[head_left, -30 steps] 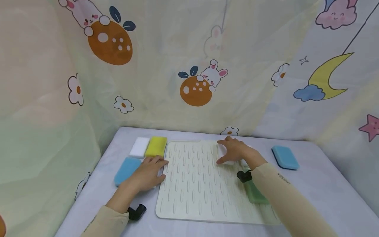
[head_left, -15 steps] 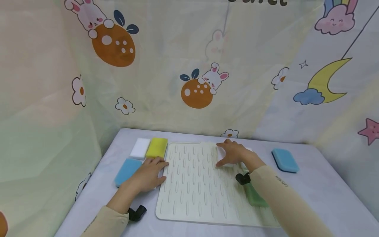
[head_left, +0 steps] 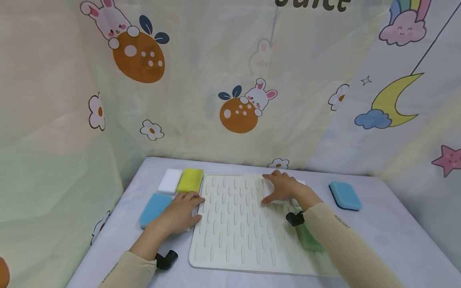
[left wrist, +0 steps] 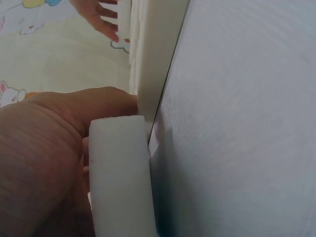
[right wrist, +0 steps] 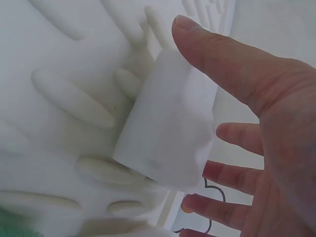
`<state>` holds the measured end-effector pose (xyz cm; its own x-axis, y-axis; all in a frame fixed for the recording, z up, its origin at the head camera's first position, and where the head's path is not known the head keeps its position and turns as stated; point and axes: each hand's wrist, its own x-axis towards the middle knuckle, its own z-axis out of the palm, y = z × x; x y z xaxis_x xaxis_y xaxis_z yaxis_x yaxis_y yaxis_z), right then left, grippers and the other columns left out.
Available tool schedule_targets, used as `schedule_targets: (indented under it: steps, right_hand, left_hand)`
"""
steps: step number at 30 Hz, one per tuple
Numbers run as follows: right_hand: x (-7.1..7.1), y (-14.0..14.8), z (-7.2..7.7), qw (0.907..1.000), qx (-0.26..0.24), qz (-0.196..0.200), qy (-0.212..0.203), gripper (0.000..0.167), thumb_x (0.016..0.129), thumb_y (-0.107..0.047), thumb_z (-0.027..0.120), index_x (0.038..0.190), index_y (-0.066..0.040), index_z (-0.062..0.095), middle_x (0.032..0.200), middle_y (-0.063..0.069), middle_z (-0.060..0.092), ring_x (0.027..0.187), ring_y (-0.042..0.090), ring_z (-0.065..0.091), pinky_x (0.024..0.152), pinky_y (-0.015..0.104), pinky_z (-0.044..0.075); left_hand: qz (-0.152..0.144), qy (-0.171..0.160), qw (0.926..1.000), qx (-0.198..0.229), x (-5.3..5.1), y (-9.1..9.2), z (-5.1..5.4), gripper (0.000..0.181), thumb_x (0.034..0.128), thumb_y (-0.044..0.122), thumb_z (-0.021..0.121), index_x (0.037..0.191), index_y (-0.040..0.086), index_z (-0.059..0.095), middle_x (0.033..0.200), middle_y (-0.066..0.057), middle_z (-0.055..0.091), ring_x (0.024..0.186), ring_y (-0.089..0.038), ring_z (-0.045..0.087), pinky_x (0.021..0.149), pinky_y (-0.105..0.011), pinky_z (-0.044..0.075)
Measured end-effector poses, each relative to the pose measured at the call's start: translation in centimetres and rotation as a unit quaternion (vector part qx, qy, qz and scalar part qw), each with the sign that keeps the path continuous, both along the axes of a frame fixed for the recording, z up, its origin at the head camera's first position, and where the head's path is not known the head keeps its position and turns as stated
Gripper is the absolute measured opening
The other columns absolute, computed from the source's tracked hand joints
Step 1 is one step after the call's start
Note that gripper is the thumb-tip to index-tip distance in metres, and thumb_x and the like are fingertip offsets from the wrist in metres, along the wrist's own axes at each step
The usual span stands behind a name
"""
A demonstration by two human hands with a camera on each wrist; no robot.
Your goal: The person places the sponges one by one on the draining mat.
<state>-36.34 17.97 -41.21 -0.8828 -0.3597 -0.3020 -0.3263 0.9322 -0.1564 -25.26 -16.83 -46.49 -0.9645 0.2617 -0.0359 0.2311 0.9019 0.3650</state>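
Observation:
In the head view, a white ribbed mat point(head_left: 234, 224) lies mid-table. My left hand point(head_left: 180, 212) rests at its left edge, fingers extended and thumb against the edge. Below that palm stands a white sponge block point(left wrist: 121, 177), mostly hidden from above. My right hand point(head_left: 286, 189) is over the mat's far right part, fingers spread. Another white sponge block point(right wrist: 168, 123) lies on the mat between its thumb and fingers; the thumb overlaps it in the right wrist view, and contact is hard to tell. A green sponge point(head_left: 309, 240) sits under the right forearm.
Left of the mat are a blue sponge point(head_left: 155, 209), a white sponge point(head_left: 170, 181) and a yellow sponge point(head_left: 190, 180). A blue sponge with a dark underside point(head_left: 345, 195) lies at the right. A printed curtain point(head_left: 187, 100) hangs behind the table.
The head view has tilted up slightly, so the scene sits a little lower. Both hands and the sponges keep nearly the same places.

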Motion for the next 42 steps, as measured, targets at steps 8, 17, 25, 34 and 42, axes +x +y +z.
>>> schedule_targets:
  steps: [8,17,25,34,42]
  right_hand:
    - [0.5,0.8,0.2,0.9998,-0.02,-0.002,0.002,0.107,0.079,-0.06,0.084,0.163,-0.018,0.033,0.167,0.021,0.027,0.15,0.051,0.029,0.114,0.076,0.028]
    - [0.9,1.6,0.6,0.9993,-0.03,0.0,0.023,0.107,0.08,-0.06,0.083,0.164,-0.019,0.03,0.168,0.023,0.023,0.15,0.053,0.028,0.114,0.076,0.029]
    - [2.2,2.1,1.7,0.9969,-0.071,0.006,0.033,0.106,0.08,-0.056,0.085,0.164,-0.017,0.032,0.168,0.022,0.024,0.151,0.052,0.028,0.113,0.074,0.032]
    - [3.7,3.0,2.0,0.9911,-0.116,0.029,0.058,0.103,0.081,-0.054,0.085,0.162,-0.015,0.035,0.163,0.023,0.032,0.148,0.051,0.034,0.112,0.072,0.036]
    - [4.6,4.2,2.4,0.9861,-0.152,0.029,0.061,0.101,0.083,-0.054,0.083,0.162,-0.014,0.035,0.162,0.022,0.034,0.15,0.048,0.031,0.113,0.071,0.035]
  left_hand:
    - [-0.002,-0.002,1.0,-0.004,0.1,0.0,-0.2,0.054,0.0956,0.031,0.074,0.145,0.016,0.06,0.15,-0.003,0.052,0.14,-0.033,0.041,0.115,-0.051,0.043]
    - [0.001,0.002,1.0,-0.009,0.0,0.0,0.0,0.055,0.0956,0.031,0.073,0.146,0.016,0.06,0.149,-0.003,0.052,0.14,-0.033,0.042,0.114,-0.052,0.043]
    - [-0.003,-0.003,0.9999,-0.012,-0.1,0.0,0.0,0.055,0.0956,0.031,0.074,0.146,0.015,0.06,0.15,-0.003,0.052,0.139,-0.032,0.041,0.115,-0.051,0.042]
    - [-0.005,0.001,0.9999,-0.012,0.0,-0.1,-0.1,0.055,0.0954,0.031,0.074,0.146,0.015,0.06,0.149,-0.003,0.052,0.138,-0.032,0.042,0.114,-0.051,0.042]
    - [-0.005,0.001,0.9999,-0.012,0.0,-0.1,-0.2,0.055,0.0958,0.031,0.074,0.147,0.015,0.059,0.15,-0.003,0.052,0.139,-0.032,0.042,0.115,-0.051,0.042]
